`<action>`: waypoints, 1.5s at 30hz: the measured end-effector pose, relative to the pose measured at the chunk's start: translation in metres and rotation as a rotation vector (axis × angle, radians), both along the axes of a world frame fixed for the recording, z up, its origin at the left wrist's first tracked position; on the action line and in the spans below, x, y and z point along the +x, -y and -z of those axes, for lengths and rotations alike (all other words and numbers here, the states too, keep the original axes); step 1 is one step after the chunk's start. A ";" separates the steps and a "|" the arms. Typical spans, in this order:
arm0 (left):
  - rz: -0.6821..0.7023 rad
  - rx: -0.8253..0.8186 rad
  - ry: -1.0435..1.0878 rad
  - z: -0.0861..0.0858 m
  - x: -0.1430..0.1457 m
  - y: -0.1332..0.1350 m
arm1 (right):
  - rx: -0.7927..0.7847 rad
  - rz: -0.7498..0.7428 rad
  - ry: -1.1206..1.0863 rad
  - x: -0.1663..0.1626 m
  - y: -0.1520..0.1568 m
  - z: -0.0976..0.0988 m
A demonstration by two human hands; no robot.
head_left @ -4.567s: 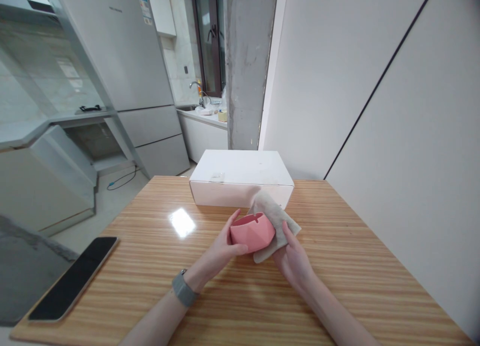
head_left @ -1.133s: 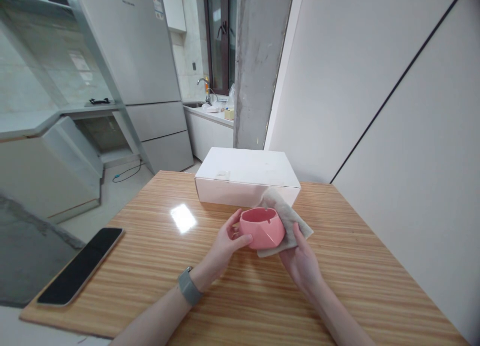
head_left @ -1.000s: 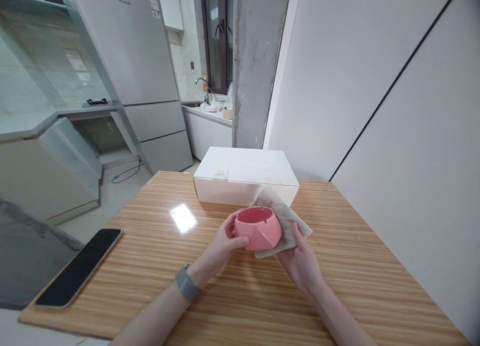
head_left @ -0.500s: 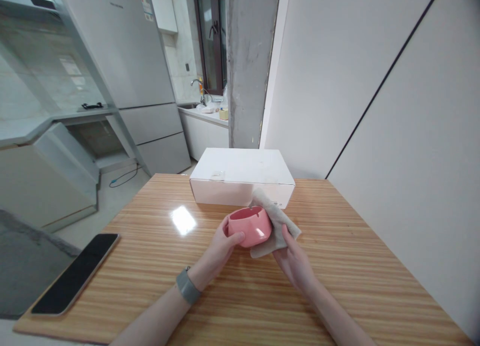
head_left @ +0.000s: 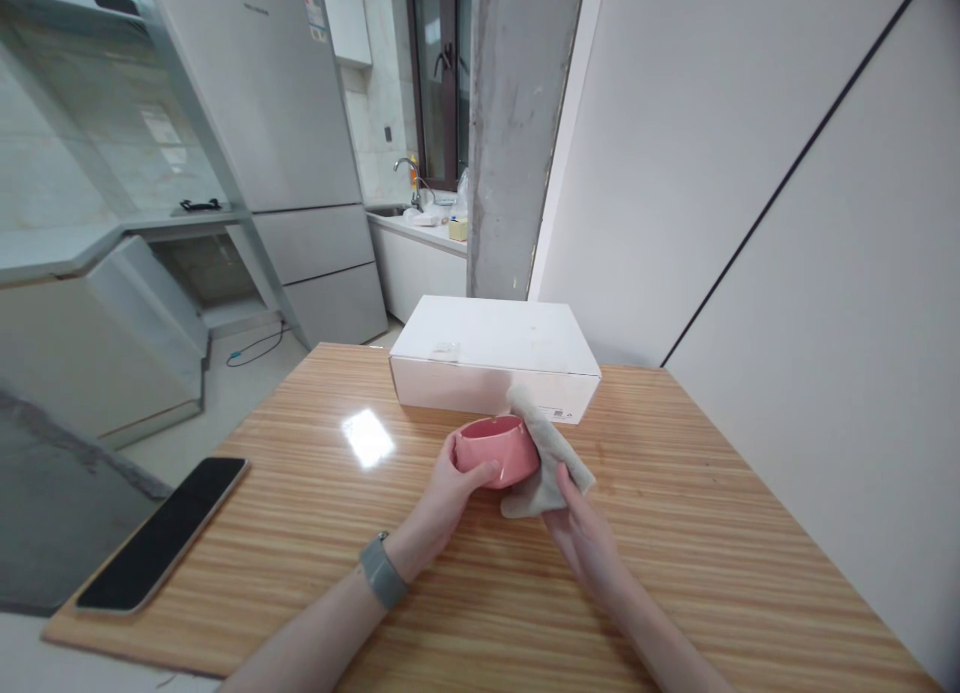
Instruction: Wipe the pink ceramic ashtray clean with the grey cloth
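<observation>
A glossy pink ashtray (head_left: 499, 455) with small notches in its rim is held above the table, tilted toward its right side. My left hand (head_left: 448, 488) is closed round its left side, the thumb lying across the front. My right hand (head_left: 581, 523) grips a grey cloth (head_left: 553, 463), thumb on top and the other fingers mostly hidden beneath it. The cloth is pressed against the right side of the ashtray, and one end of it sticks up behind the rim.
Behind the hands stands a white box (head_left: 495, 338) on the wooden table (head_left: 315, 563). A dark-screened phone or tablet (head_left: 165, 533) lies at the left edge. A white wall (head_left: 787, 303) borders the right side; a fridge (head_left: 300, 143) stands beyond the table.
The ashtray has turned slightly in my left hand. My right hand and the cloth have shifted a little to the left along its side. The whole view has swung slightly.
</observation>
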State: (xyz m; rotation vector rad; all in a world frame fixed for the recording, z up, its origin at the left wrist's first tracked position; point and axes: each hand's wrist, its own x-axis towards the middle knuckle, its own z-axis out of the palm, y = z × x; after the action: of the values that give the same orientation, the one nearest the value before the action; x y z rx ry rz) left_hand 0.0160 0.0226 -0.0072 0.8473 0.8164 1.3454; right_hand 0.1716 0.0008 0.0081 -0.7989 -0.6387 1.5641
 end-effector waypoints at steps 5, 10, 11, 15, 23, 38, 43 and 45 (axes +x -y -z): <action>0.132 0.003 0.166 -0.010 0.000 0.002 | 0.004 0.012 -0.024 0.002 -0.003 -0.003; 0.251 0.042 0.184 -0.018 -0.002 0.004 | 0.045 0.073 -0.070 0.008 -0.008 -0.013; 0.240 0.058 0.156 -0.017 -0.003 0.004 | 0.046 0.076 -0.082 0.009 -0.008 -0.014; 0.173 0.071 0.041 -0.013 -0.007 0.004 | 0.007 0.049 -0.101 0.012 -0.007 -0.015; 0.161 0.065 0.094 -0.013 -0.007 0.005 | 0.014 -0.025 -0.052 0.009 0.000 -0.012; -0.046 -0.076 0.026 -0.002 0.000 0.003 | 0.015 0.089 0.068 0.003 0.000 0.002; -0.064 -0.063 -0.002 -0.003 -0.001 0.003 | 0.004 0.116 0.069 0.002 0.000 0.010; -0.081 -0.068 -0.031 -0.003 -0.001 0.002 | -0.012 0.126 0.064 0.001 0.000 0.012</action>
State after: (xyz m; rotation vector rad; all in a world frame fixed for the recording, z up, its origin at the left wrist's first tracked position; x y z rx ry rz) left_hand 0.0145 0.0203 -0.0039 0.7905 0.9237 1.3700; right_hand 0.1723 0.0011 -0.0043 -0.8848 -0.6140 1.4342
